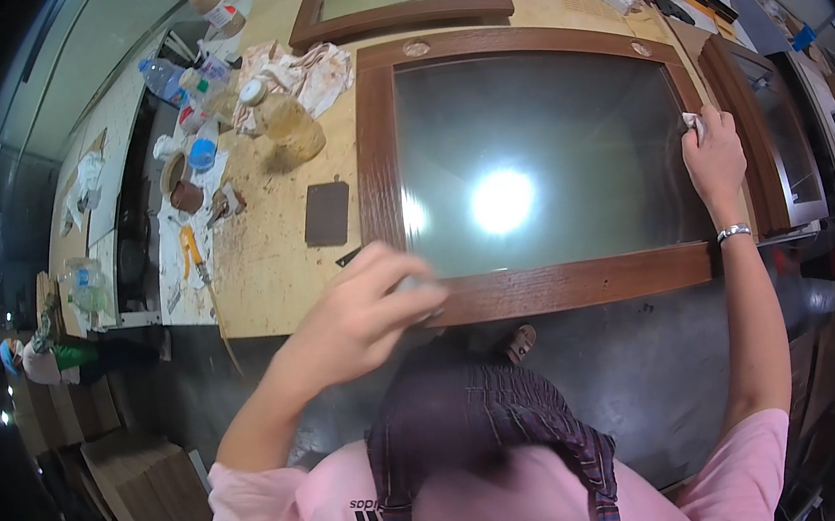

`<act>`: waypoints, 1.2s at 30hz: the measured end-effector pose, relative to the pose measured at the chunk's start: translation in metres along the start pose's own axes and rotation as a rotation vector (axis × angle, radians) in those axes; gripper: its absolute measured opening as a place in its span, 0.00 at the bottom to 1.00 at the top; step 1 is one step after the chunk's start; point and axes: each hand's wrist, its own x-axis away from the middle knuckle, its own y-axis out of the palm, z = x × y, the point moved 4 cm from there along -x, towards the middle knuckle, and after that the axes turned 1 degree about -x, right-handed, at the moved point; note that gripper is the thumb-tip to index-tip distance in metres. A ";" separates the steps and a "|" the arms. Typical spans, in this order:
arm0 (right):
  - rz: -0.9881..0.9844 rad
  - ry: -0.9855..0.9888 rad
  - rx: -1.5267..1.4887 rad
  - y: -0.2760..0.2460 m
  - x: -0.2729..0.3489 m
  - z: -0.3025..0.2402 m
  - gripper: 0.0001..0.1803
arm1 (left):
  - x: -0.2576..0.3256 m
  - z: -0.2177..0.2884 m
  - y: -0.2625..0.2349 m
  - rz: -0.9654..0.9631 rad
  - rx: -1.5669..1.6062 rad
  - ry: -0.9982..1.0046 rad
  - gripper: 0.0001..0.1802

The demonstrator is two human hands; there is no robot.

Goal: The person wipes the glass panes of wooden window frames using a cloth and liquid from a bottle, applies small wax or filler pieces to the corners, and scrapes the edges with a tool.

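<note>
A brown wooden cabinet door (541,291) with a glass pane (566,136) lies on the workbench before me. My right hand (715,162) is closed around a small crumpled white cloth (694,122), which touches the door's right side rail. At the near left corner of the frame is my left hand (367,311), slightly blurred. Its fingers are curled around something small and greyish that I cannot make out. Left of the door lies a flat dark brown rectangular piece (328,214), and a small black pointed thing (348,257) lies near my left wrist.
Another framed glass door (404,19) lies beyond, and one more (777,135) stands to the right. A jar of yellowish liquid (286,124), stained rags (304,70), plastic bottles (162,79), a brown cup (178,173) and an orange-handled tool (191,250) sit on the left.
</note>
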 end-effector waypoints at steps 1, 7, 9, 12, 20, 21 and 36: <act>-0.005 -0.004 0.005 0.002 0.000 0.002 0.16 | -0.007 0.004 0.008 0.065 -0.043 0.010 0.20; -0.010 -0.004 0.019 -0.001 0.003 0.008 0.16 | 0.047 0.007 0.007 0.164 -0.165 -0.131 0.22; -0.062 0.023 0.055 0.003 0.002 0.013 0.17 | 0.040 0.015 0.024 0.237 -0.277 -0.092 0.23; -0.011 -0.031 -0.027 0.003 -0.001 0.001 0.15 | 0.004 0.037 0.065 0.325 -0.224 0.020 0.25; 0.133 -0.121 -0.263 -0.024 0.012 0.003 0.12 | 0.038 0.031 0.057 0.449 -0.374 -0.092 0.20; 0.143 -0.166 -0.364 -0.032 0.020 -0.010 0.11 | 0.013 0.044 0.073 0.413 -0.368 -0.037 0.18; -0.015 -0.547 -0.709 -0.087 0.110 -0.130 0.11 | 0.145 -0.001 0.008 0.771 -0.255 -0.551 0.14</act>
